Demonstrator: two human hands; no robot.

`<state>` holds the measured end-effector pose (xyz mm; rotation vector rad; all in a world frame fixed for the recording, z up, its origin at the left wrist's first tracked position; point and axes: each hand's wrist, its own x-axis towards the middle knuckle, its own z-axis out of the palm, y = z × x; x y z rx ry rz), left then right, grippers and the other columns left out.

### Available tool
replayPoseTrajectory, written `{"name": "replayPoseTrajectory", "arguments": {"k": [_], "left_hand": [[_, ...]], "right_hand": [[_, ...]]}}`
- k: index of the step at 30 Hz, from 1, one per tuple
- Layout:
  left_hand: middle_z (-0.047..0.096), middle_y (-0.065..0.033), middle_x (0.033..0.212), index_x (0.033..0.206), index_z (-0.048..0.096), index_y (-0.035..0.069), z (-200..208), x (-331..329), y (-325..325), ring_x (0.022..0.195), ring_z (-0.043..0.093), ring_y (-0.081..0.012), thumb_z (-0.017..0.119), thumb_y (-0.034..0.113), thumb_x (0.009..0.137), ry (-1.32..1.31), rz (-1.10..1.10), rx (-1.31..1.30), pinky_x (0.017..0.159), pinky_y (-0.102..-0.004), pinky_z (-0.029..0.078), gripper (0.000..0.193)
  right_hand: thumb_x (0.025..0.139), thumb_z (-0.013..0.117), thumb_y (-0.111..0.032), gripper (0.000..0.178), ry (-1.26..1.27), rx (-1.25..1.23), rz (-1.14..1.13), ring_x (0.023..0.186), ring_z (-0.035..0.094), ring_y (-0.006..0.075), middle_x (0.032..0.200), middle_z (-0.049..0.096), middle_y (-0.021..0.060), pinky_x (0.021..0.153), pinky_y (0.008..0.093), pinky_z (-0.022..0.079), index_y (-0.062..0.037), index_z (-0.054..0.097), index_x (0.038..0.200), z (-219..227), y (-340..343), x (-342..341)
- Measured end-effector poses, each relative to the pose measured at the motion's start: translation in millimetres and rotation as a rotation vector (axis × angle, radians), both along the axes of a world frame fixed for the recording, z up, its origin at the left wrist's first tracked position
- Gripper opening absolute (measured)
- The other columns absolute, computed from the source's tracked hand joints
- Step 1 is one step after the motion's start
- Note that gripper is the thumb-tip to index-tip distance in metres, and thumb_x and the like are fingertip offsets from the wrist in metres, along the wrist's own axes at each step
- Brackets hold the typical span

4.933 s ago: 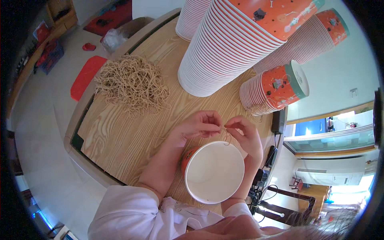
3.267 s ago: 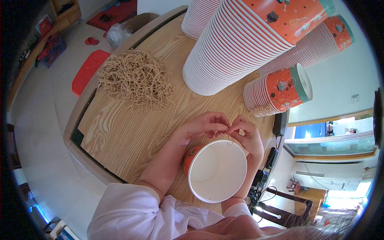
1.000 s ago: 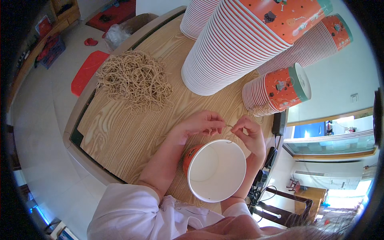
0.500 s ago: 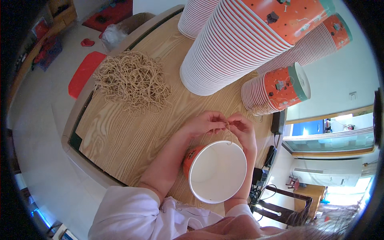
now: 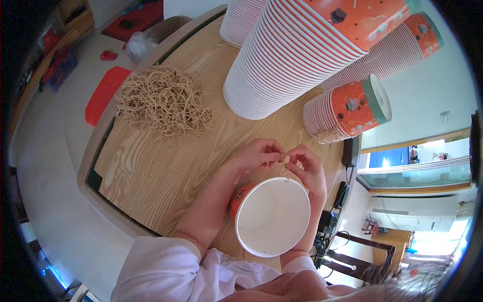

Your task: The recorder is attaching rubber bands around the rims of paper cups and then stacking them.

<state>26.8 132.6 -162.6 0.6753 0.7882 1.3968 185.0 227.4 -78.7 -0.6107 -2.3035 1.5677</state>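
Observation:
A paper bucket with a white inside and an orange printed outside stands tilted between my forearms, its mouth facing me. Just beyond its far rim, my left hand and my right hand meet fingertip to fingertip. Both pinch a thin tan string, whose loose end hangs down toward the rim. The fingers partly hide where it is gripped. Farther left on the table lies a large tangled heap of similar tan string.
A long stack of nested buckets lies across the far side, with more stacks behind it. A shorter stack sits at the right, strands beside it. Black adapters and cables line the right table edge. A red stool stands left.
My right fingers have drawn slightly apart from the left ones, and the string between them has shifted. The bucket stays nearly where it was.

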Motion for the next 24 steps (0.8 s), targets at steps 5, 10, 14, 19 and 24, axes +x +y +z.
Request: {"name": "replayPoseTrajectory", "arguments": {"k": [5,10,14,19,24], "left_hand": [[0.063,-0.0005,0.077,0.096,0.064,0.003,-4.5,2.5,2.4,0.062,0.052,-0.0048,0.064,0.011,0.087,-0.034,0.031,-0.005,0.050,-0.0198,0.038,0.012],[0.063,-0.0012,0.078,0.095,0.064,0.003,-5.7,4.5,4.1,0.061,0.052,-0.0049,0.063,0.010,0.087,-0.011,0.058,-0.006,0.049,-0.0199,0.038,0.011],[0.062,-0.0012,0.076,0.094,0.064,0.002,-6.8,6.3,4.7,0.060,0.052,-0.0047,0.063,0.009,0.087,0.004,0.059,0.004,0.049,-0.0199,0.038,0.010],[0.062,-0.0009,0.074,0.093,0.064,0.002,-8.7,5.7,4.6,0.058,0.051,-0.0046,0.064,0.009,0.087,0.009,0.068,-0.001,0.049,-0.0199,0.037,0.010],[0.061,0.0008,0.071,0.093,0.064,0.003,-3.4,4.7,2.7,0.057,0.050,-0.0040,0.066,0.011,0.086,0.019,0.072,-0.016,0.047,-0.0195,0.037,0.011]], "right_hand": [[0.076,0.070,0.008,0.024,0.044,0.049,-0.037,0.080,0.055,0.0107,0.086,0.055,0.0021,0.073,0.0248,0.047,-0.0035,0.063,0.096,-15.2,7.1,-0.9],[0.074,0.070,0.009,0.022,0.046,0.074,-0.038,0.079,0.056,0.0121,0.086,0.055,0.0029,0.071,0.0246,0.047,-0.0032,0.064,0.092,-18.9,9.9,-3.4],[0.072,0.070,0.009,0.020,0.048,0.135,0.001,0.080,0.057,0.0142,0.086,0.057,0.0043,0.071,0.0257,0.046,-0.0030,0.065,0.087,-19.0,11.4,-2.2],[0.071,0.071,0.008,0.017,0.041,0.154,0.040,0.081,0.057,0.0171,0.085,0.059,0.0054,0.071,0.0286,0.046,-0.0034,0.067,0.083,-10.1,6.2,-3.2],[0.068,0.070,0.010,0.017,0.009,0.171,0.159,0.080,0.056,0.0163,0.080,0.059,0.0045,0.071,0.0273,0.044,-0.0033,0.067,0.078,8.8,-1.0,-2.3]]}}
